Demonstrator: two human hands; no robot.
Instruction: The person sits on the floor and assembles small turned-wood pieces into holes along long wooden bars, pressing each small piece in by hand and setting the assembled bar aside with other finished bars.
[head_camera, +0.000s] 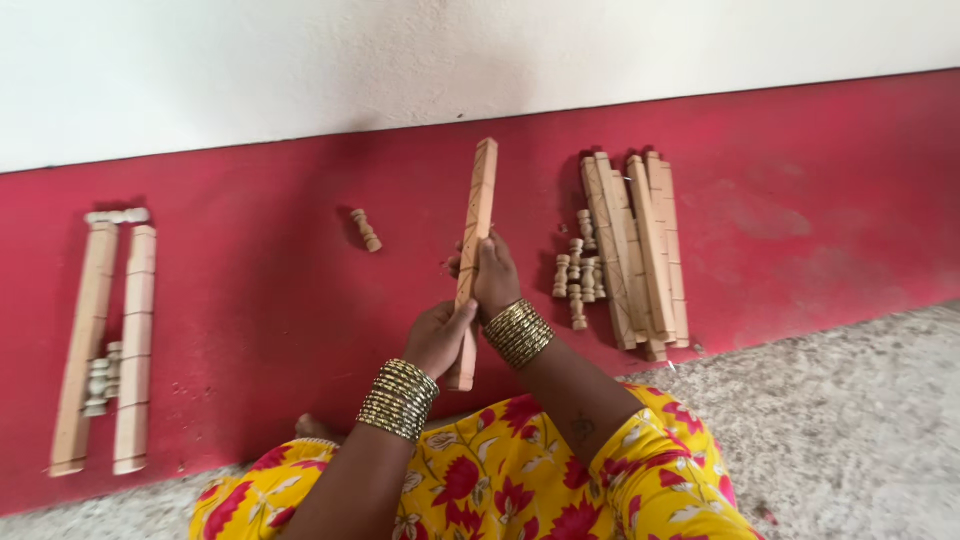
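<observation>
Both hands (465, 310) grip wooden bar (477, 240) upright, top tilted slightly right.

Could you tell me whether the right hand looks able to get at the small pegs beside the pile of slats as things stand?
Probably not at once: the right hand grips the slat together with the left hand. The pegs lie just right of it on bare red floor, nothing between.
</observation>
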